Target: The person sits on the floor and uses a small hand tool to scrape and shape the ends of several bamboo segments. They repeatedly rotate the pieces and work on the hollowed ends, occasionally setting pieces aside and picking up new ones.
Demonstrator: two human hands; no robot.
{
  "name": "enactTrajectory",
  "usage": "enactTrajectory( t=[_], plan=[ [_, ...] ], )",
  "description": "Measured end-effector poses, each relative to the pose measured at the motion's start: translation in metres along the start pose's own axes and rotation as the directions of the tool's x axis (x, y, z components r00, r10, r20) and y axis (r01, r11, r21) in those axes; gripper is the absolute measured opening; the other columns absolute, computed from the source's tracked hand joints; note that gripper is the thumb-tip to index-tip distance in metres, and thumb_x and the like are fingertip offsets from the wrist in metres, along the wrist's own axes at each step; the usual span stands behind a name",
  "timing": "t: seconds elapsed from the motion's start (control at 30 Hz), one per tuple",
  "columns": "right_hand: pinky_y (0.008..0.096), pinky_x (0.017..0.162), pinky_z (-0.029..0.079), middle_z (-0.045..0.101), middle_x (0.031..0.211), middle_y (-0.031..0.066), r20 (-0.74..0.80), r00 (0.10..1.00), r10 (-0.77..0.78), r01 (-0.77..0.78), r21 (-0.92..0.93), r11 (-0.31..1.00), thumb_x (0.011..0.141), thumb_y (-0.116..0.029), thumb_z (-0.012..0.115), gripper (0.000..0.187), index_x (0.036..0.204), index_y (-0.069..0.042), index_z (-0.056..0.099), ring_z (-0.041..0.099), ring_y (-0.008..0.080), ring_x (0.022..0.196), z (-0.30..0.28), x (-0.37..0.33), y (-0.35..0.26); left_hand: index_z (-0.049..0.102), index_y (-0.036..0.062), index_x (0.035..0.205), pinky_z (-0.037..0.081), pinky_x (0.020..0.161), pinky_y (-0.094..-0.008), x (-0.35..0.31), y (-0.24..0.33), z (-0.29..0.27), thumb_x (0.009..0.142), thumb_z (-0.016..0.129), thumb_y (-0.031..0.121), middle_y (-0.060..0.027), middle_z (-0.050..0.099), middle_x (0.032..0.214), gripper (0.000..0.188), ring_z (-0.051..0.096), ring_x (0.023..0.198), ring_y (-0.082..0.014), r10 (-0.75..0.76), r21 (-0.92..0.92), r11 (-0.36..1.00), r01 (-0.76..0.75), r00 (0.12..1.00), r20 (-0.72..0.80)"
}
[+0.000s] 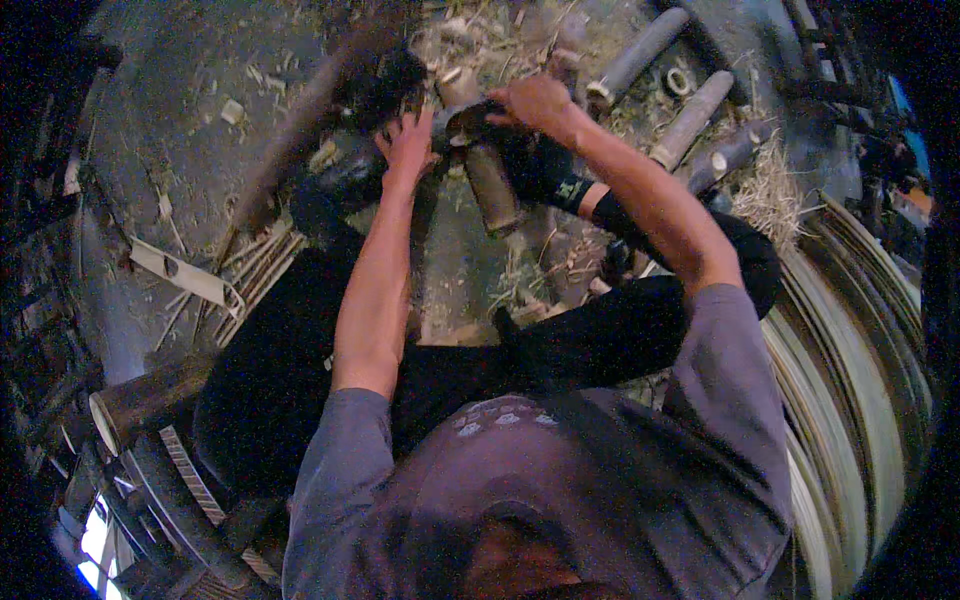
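Observation:
My left hand [408, 148] reaches forward with its fingers spread, beside the end of a dark object [462, 122] that lies crosswise between my hands. I cannot tell whether the fingers touch it. My right hand [538, 105] has its fingers curled down at the right end of that dark stretch; what they hold is too dim to name. Just below, a short brown log or bamboo section [490, 188] lies lengthwise between my legs. A small pale-ended piece [458, 84] stands beyond my hands.
Cut bamboo-like tubes [640, 55] and a pale ring [679, 82] lie at the far right among shavings. Long bent strips [840, 370] are bundled at my right. A pale slat [178, 270] and thin sticks [262, 268] lie left, near a thick log [150, 400].

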State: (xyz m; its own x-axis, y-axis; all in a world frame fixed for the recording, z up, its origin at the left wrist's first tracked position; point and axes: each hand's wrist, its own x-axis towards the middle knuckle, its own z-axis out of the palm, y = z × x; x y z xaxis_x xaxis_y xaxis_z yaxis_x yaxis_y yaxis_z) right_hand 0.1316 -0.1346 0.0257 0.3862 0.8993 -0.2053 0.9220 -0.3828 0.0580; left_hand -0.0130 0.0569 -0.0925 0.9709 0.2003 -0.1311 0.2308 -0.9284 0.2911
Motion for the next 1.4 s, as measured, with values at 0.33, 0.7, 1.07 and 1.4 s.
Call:
enactTrajectory(
  t=[0.33, 0.7, 1.07, 1.4],
  plan=[
    [0.0408, 0.064, 0.051, 0.061, 0.086, 0.0138, 0.500, 0.655, 0.567, -0.276, 0.856, -0.437, 0.088, -0.050, 0.048, 0.050, 0.106, -0.004, 0.057, 0.059, 0.0275, 0.072, 0.116, -0.060, -0.097, 0.034, 0.0237, 0.130, 0.031, 0.091, -0.0663, 0.023, 0.004, 0.012, 0.064, 0.077, 0.022, -0.0103, 0.045, 0.121, 0.079, 0.044, 0.110, -0.0395, 0.021, -0.007, 1.000, -0.020, 0.993, 0.119],
    [0.0367, 0.045, 0.048, 0.053, 0.061, 0.0092, 0.707, 0.595, 0.381, 0.070, 0.427, -0.902, 0.088, -0.053, 0.045, 0.048, 0.086, -0.005, 0.049, 0.053, 0.0215, 0.046, 0.090, -0.012, -0.210, 0.027, 0.0279, 0.137, 0.026, 0.095, -0.0637, 0.020, -0.046, 0.035, 0.061, 0.077, 0.036, -0.0114, 0.040, 0.131, 0.092, 0.041, 0.116, -0.0399, 0.077, -0.003, 0.997, -0.078, 0.981, 0.177],
    [0.0483, 0.081, 0.043, 0.059, 0.098, 0.0291, 0.426, 0.672, 0.605, -0.638, 0.749, 0.181, 0.082, -0.055, 0.052, 0.061, 0.101, 0.003, 0.055, 0.057, 0.0429, 0.095, 0.141, -0.098, -0.228, 0.045, 0.0067, 0.121, 0.038, 0.090, -0.0460, 0.018, -0.016, 0.010, 0.070, 0.068, 0.049, -0.0186, 0.049, 0.115, 0.069, 0.047, 0.108, -0.0371, -0.343, -0.576, 0.813, 0.082, 0.868, -0.360],
    [0.0407, 0.060, 0.047, 0.062, 0.076, 0.0192, -0.265, 0.534, 0.803, -0.394, 0.763, 0.513, 0.086, -0.024, 0.053, 0.024, 0.085, -0.002, 0.061, 0.060, 0.0367, 0.071, -0.001, -0.081, -0.070, 0.014, -0.0059, 0.132, 0.034, 0.098, -0.0420, -0.004, 0.053, 0.036, 0.066, 0.062, 0.068, -0.0216, 0.026, 0.135, 0.111, 0.036, 0.120, -0.0335, -0.892, -0.877, -0.394, 0.274, 0.114, 0.437]
  ],
)
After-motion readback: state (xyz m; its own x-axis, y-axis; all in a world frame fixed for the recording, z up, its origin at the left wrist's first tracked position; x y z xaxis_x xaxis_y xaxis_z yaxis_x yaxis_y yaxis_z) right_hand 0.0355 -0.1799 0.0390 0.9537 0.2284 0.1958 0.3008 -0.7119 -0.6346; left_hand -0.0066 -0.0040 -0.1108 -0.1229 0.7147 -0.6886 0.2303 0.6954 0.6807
